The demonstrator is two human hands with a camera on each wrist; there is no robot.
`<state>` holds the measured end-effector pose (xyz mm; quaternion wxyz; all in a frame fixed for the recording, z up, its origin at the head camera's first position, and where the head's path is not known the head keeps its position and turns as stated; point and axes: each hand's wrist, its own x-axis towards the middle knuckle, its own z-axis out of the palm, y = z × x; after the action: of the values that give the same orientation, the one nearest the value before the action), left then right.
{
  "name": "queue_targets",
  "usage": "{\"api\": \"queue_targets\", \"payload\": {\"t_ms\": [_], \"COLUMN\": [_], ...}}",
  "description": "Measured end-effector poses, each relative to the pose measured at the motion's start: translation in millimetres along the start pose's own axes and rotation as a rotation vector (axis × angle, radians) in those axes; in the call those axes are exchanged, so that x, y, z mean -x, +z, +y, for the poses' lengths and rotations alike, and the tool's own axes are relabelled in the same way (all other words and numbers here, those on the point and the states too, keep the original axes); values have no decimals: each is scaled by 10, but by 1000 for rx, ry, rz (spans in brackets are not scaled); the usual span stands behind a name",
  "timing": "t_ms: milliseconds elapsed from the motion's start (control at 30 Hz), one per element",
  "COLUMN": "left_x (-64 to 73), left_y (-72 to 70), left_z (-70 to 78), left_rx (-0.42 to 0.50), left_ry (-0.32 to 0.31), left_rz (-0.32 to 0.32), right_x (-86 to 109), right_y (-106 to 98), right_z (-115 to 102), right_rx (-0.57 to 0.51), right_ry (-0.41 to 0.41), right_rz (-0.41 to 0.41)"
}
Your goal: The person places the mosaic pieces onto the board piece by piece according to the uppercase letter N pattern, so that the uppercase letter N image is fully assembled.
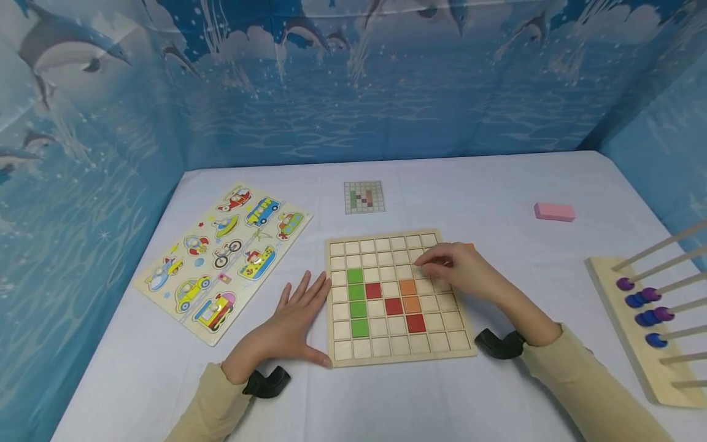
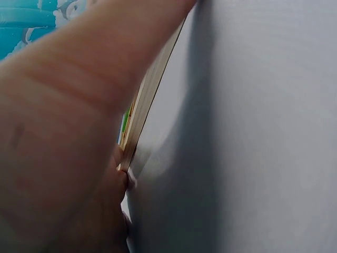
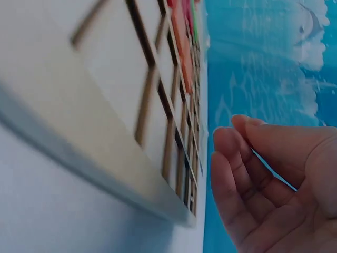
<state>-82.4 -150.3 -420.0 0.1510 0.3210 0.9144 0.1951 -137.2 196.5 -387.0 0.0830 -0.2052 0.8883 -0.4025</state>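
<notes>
A wooden grid board [image 1: 381, 357] lies mid-table with coloured square tiles in some cells. Several green tiles [image 1: 358, 292] form a column; red tiles [image 1: 393, 306] run diagonally; two orange tiles [image 1: 410, 287] stand one above the other. My left hand [image 1: 295, 322] lies flat with fingers spread, thumb and fingertips touching the board's left edge. Over the upper right cells is my right hand [image 1: 455, 267], fingers bent and thumb tip meeting the fingertips. In the right wrist view no tile shows between the fingertips [image 3: 224, 138]; anything tucked there is hidden.
A small pattern card [image 1: 364, 197] lies behind the board. To the left is a vehicle picture puzzle [image 1: 223, 258]. At right stand a pink block [image 1: 555, 212] and a wooden peg rack [image 1: 624, 331] with beads. An orange bit [image 1: 470, 245] peeks out behind the right hand.
</notes>
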Motion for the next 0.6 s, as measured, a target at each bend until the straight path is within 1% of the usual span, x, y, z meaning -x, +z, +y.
{"api": "queue_targets", "payload": {"t_ms": [200,400,500,600], "left_x": [-2,1,3,4], "left_y": [-1,-8,-11,-14], "left_z": [-1,6,11,17], "left_rx": [-2,-1,-1,-2], "left_ry": [-4,-1,2,-1], "left_rz": [-3,-5,-3,-3], "right_x": [41,118,142,144], "right_y": [-259,-443,-480,-495], "right_z": [122,327,425,494], "right_rx": [6,-48,-42,-35], "right_ry": [95,204,237,271], "right_rz": [109,209,231,216]}}
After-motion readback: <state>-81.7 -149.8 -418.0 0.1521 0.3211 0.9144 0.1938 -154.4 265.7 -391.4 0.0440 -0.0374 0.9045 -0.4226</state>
